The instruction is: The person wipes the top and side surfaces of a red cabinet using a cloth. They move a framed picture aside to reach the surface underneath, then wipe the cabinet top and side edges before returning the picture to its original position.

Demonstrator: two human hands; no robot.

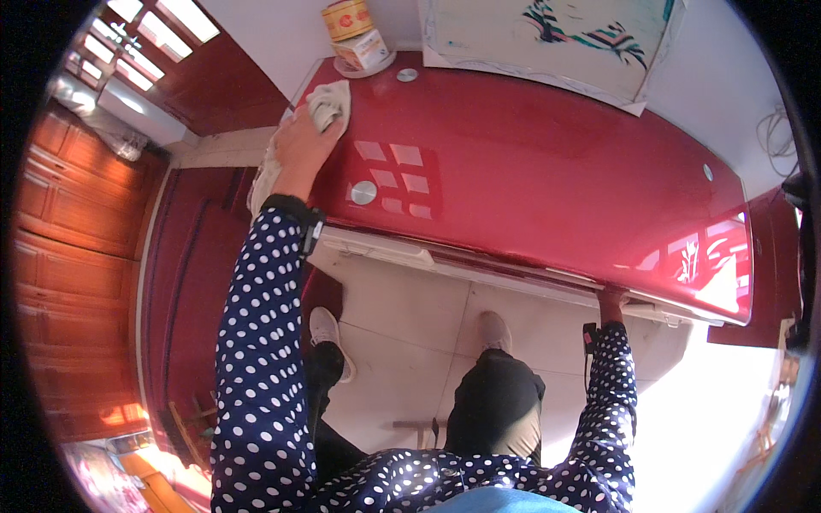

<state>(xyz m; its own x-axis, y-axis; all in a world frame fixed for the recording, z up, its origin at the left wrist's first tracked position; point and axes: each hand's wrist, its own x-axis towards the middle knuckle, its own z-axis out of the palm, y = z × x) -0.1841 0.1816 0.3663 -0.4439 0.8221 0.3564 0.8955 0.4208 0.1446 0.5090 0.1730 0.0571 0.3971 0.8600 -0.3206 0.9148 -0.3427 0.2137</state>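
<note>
My left hand (300,144) is closed on a pale cloth (332,102), bunched at the far left corner of a table with a glossy red top (500,167). A whitish fabric (264,183) hangs below the left edge, partly behind my wrist; I cannot tell if it belongs to the same cloth. My right hand (611,302) is at the table's front edge, towards the right. Its fingers are hidden at the rim, so their grip does not show. A black band circles my left wrist, and a dark strap hangs by the right one.
A yellow tin (347,20) sits on a small box (361,50) at the back left. A framed picture (545,45) leans against the wall behind the tabletop. Round metal discs (363,192) show on the top. Wooden cabinets (83,224) stand left; a cable (777,138) hangs right.
</note>
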